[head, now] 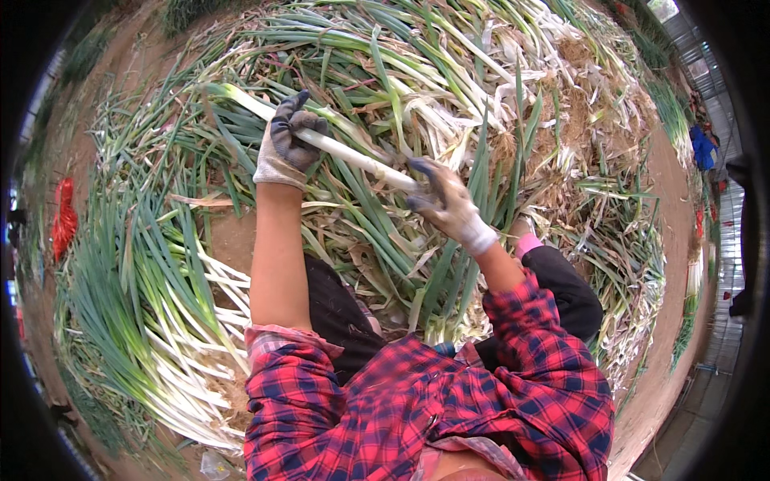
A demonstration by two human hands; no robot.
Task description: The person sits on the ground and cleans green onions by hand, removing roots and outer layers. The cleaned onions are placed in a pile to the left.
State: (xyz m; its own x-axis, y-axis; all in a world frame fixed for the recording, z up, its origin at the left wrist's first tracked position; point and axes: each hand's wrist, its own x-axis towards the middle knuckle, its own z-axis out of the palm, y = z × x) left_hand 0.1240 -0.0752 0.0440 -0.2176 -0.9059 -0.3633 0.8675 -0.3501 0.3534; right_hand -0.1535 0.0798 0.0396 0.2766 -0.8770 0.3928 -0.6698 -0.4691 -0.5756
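My left hand (292, 141), in a grey and dark coated work glove, is closed around the white shank of a long green onion (355, 157). The stalk slants from its green leaf end at upper left down to its lower end at right. Around that lower end my right hand (448, 204), in a similar soiled glove, has its thumb and forefinger spread apart. Motion blurs its fingertips, and whether they touch the stalk is hard to make out. Beneath both hands lie loose green leaves and dry peelings (385, 240).
A large heap of unpeeled green onions (433, 78) spreads ahead, its dry roots towards the right. To my left lies a pile of cleaner white-stemmed green onions (162, 361). Farther off are a red plastic bag (64, 219) and a blue item (702, 147).
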